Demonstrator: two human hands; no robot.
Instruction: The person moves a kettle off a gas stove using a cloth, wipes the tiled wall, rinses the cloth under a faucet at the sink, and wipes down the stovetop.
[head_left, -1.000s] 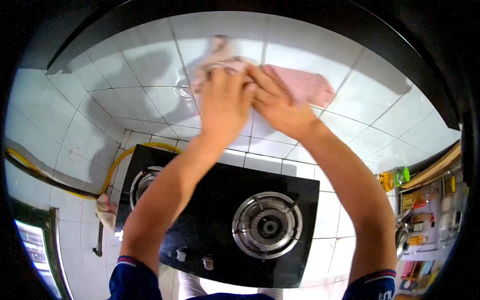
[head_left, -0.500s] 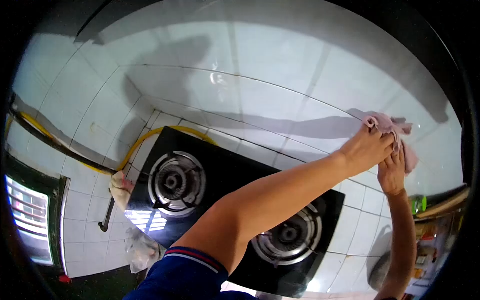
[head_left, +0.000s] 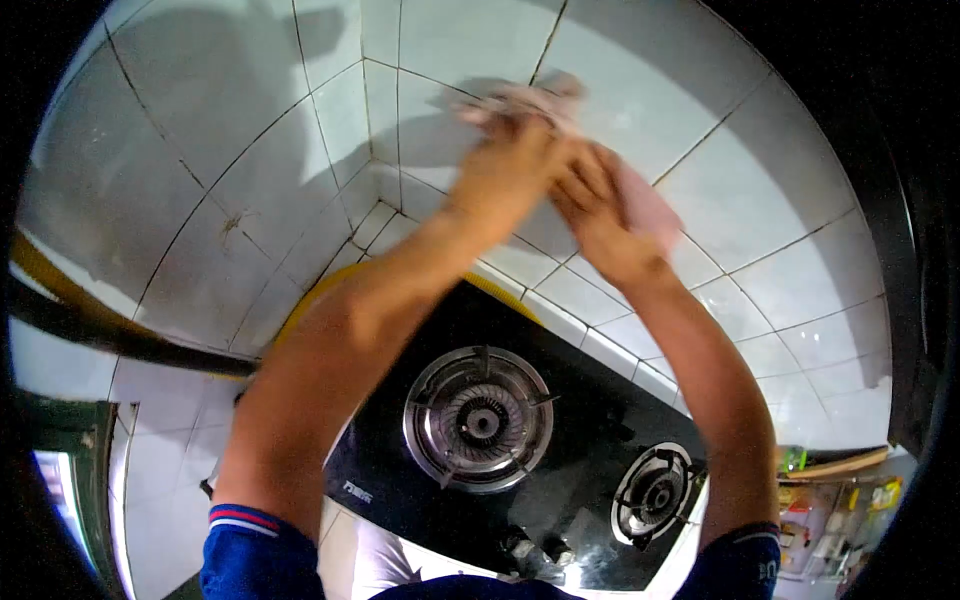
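A pale pink cloth [head_left: 646, 200] is pressed against the white tiled wall [head_left: 660, 90] above the stove. My left hand [head_left: 508, 172], smeared by motion, is closed on the bunched upper left part of it. Beside it, my right hand [head_left: 598, 212] presses on the cloth with bent fingers, and a fold of cloth shows past its right side. The two hands touch or overlap at the fingers. Below my forearms lies the black gas stove [head_left: 590, 400], with a large left burner [head_left: 480, 422] and a right burner [head_left: 655, 495].
A yellow hose [head_left: 500, 298] runs behind the stove, and a dark pipe [head_left: 130, 335] crosses the left wall. The wall corner rises left of my hands. At the lower left is a window [head_left: 55, 490]; at the lower right, a shelf [head_left: 840, 525] holds several small items.
Both hands and the cloth have moved left along the wall, towards the corner. My view has shifted too, and my arms no longer cross over the stove as before.
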